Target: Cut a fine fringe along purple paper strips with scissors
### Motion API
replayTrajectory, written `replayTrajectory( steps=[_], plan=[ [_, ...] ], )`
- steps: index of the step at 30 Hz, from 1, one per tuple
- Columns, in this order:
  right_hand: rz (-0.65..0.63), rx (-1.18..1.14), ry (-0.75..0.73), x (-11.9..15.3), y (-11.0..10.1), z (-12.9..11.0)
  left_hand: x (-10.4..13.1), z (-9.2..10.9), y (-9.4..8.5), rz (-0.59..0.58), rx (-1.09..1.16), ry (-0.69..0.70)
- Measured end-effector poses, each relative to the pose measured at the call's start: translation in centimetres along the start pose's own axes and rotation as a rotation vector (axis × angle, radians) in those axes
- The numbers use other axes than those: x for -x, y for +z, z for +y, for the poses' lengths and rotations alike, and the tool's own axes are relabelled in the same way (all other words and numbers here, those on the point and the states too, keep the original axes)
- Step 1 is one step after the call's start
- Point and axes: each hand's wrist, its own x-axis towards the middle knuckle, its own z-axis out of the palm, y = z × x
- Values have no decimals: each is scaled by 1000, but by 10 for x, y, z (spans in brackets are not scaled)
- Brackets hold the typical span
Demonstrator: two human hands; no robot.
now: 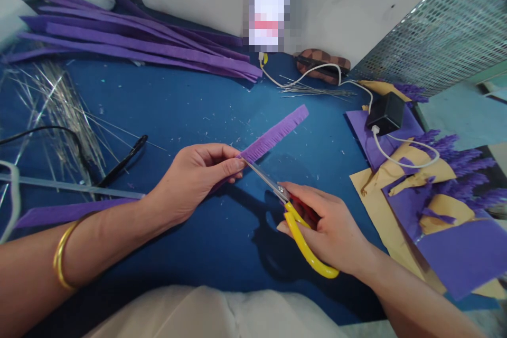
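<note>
My left hand (pixel 209 174) pinches a purple strip (pixel 275 134) of felt-like or crepe-like material between thumb and fingers. The strip's far part points up and right, with a row of fine slits along its lower edge; its other part runs behind my left hand and forearm. In my right hand (pixel 320 222) is a pair of scissors (pixel 303 248) with yellow and red handles. Their blades reach the strip's lower edge right beside my left thumb and look nearly closed. A gold bangle circles my left wrist.
Several long purple strips (pixel 158 42) lie at the back left, above a bundle of thin wires (pixel 63 111). A black adapter (pixel 386 112) with a white cable sits at right, near wrapped purple flowers (pixel 447 153) and purple sheets (pixel 463 253). A checked pouch (pixel 322 63) rests at the back.
</note>
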Motion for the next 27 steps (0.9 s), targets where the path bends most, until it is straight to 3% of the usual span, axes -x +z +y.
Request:
replayTrajectory(
  steps=[13, 27],
  plan=[
    [-72, -115, 88, -3, -6, -6, 0, 2, -1, -27, 55, -60],
    [-38, -24, 4, 0, -2, -1, 0, 0, -1, -32, 36, -29]
  ],
)
